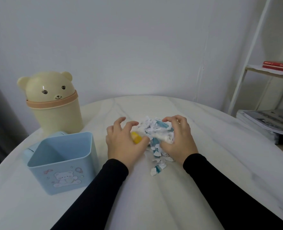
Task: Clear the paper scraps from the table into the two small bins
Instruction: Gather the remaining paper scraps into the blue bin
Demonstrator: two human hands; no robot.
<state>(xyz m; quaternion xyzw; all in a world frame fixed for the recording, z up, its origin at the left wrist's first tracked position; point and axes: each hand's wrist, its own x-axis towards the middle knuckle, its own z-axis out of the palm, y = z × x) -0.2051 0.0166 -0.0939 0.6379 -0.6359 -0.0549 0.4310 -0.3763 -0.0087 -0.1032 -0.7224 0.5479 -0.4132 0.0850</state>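
Nearest to the camera, two arms in black sleeves (220, 188) reach forward over the white table (203, 205). A few loose scraps (155, 170) lie on the table between the wrists, white and blue, apart from the main heap.

The left hand (123, 143) and the right hand (178, 140) stand on both sides of the pile of paper scraps (155, 131), which lies near the middle of the table. Both hands have the fingers curled like claws around the pile and press it from the left and from the right. The left thumb lies over a yellow scrap (136, 137) at the left edge of the pile. The right fingers bend over the top of the heap.

To the left of the left arm stands the blue bin (61, 163), square and open, with a bear drawing on its front. Nothing is visible inside it. Behind it stands the cream bear bin (54, 103), and its head-shaped lid is closed.

Far right, a stack of magazines (266, 123) lies beside the table, and red books (278, 66) rest on a white shelf (253, 47).
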